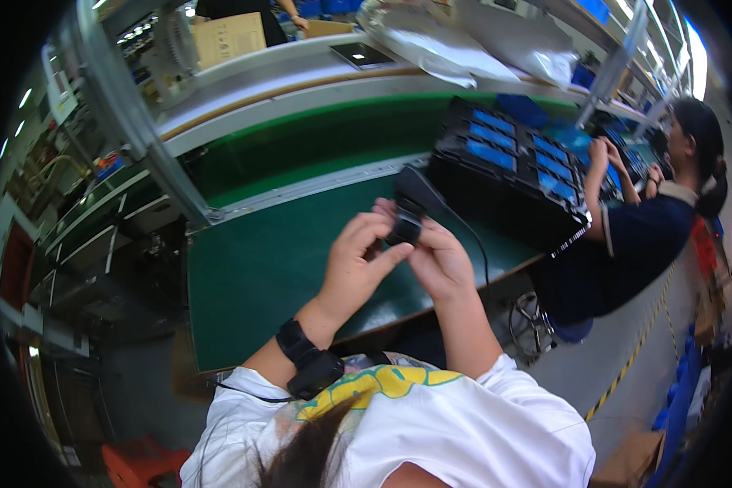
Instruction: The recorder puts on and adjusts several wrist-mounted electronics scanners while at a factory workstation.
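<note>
Both my hands meet over the green bench around a black device (415, 193), which has a flat, blocky head and a curved, band-like lower part; its exact kind is not clear. My left hand (351, 259) pinches the lower part from the left, thumb toward me. My right hand (443, 259) closes on the same part from the right, with some fingertips behind it. A thin black cable (473, 236) curves from near the device's head down past my right hand. On my left wrist sits a black band with a black box (315, 370).
The green bench top (244, 285) lies under my hands. At its right stands a large black crate (496, 187) with blue pieces in rows. A co-worker (634, 236) sits beyond it. Behind, a shelf bears a tablet (362, 55), plastic bags (439, 41) and a cardboard box (229, 39).
</note>
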